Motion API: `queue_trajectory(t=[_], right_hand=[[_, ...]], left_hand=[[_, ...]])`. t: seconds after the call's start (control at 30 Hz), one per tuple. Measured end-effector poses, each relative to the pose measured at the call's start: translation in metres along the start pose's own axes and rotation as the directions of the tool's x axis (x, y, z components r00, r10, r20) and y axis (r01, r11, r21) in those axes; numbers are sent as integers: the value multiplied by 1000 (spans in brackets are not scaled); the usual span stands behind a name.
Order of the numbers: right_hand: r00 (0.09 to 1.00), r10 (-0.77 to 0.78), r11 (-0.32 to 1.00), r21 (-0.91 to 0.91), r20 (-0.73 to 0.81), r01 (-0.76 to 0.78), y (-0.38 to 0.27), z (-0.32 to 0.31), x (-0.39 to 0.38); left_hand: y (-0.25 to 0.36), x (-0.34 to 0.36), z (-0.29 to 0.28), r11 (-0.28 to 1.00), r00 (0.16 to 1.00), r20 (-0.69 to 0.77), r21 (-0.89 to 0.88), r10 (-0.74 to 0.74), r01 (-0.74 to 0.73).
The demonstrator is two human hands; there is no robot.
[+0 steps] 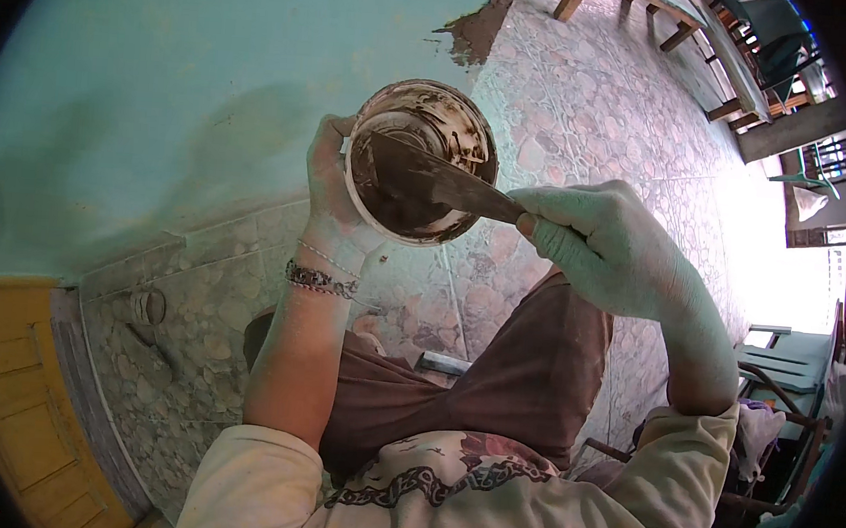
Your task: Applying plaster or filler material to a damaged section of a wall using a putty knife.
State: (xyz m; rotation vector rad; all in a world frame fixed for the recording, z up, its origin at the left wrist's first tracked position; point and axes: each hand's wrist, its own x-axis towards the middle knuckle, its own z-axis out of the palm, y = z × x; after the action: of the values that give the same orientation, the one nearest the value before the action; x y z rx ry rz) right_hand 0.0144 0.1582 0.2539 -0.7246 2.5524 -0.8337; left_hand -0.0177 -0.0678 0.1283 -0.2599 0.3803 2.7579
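My left hand (329, 174) grips a round white tub (479, 131) by its left side, tilted so its inside faces me. Brown paste (398, 205) smears the tub's walls and pools at the bottom. In my right hand (601, 242) is a putty knife (448, 182), its handle hidden in the closed fingers. The blade is coated with brown paste and reaches into the tub, over the paste. Pale dust covers the right hand. Up ahead, a ragged brown patch (481, 28) of similar colour marks the edge of the turquoise wall (191, 81).
Pebble-patterned tiles (611, 101) cover the floor. A yellow panelled door (25, 413) stands at lower left, near a small round container (147, 307) on the floor. Wooden benches (695, 18) stand at far right. A metal-framed chair (782, 466) with cloth is to my right.
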Motion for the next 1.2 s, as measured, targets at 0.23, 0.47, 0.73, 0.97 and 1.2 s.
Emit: queue_trajectory(t=[0.23, 0.47, 0.73, 0.97, 1.2], right_hand=[[971, -189, 974, -155, -149, 166, -5, -5, -18], [980, -156, 980, -146, -127, 138, -8, -12, -19], [976, -207, 950, -254, -67, 184, -1, 5, -31], [965, -258, 943, -231, -46, 241, 4, -6, -43], [966, -247, 944, -243, -77, 222, 4, -31, -50]], left_hand=[[2, 5, -6, 998, 982, 188, 50, 22, -32], [4, 3, -6, 952, 980, 94, 237, 174, -192], [2, 11, -12, 866, 929, 3, 359, 371, -347], [-1, 6, -1, 819, 919, 21, 446, 394, -361], [12, 4, -8, 1000, 961, 277, -12, -6, 9]])
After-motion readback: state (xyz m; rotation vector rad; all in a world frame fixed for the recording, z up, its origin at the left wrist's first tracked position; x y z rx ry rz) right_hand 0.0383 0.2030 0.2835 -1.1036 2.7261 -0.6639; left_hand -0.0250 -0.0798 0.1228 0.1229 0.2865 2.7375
